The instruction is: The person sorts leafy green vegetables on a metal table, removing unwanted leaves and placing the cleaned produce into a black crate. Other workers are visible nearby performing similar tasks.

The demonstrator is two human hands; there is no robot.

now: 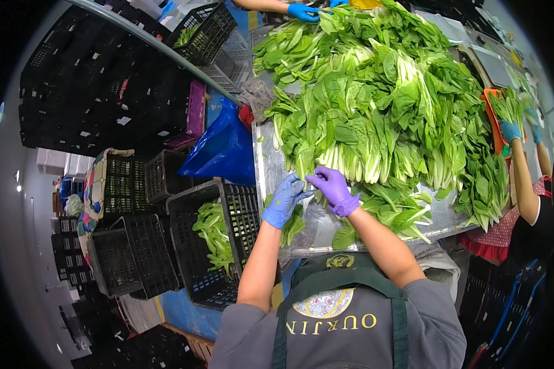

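My left hand [282, 203], in a blue glove, holds the lower end of a leafy green stalk [304, 159]. My right hand [333, 188], in a purple glove, pinches at the same stalk's base from the other side. Just beyond my hands, a large heap of leafy greens [351, 110] with pale stems spreads over the metal table [316, 226]. Below my left hand lie loose leaves [293, 227]. More cut leaves and stems [399, 212] are by my right forearm.
Left of the table stands a black plastic crate [198, 281] with leaves inside. A blue plastic bag [228, 147] hangs at the table's left edge. A co-worker's gloved hand [510, 131] holds greens at right; another person's blue-gloved hand [304, 12] touches the heap's far end.
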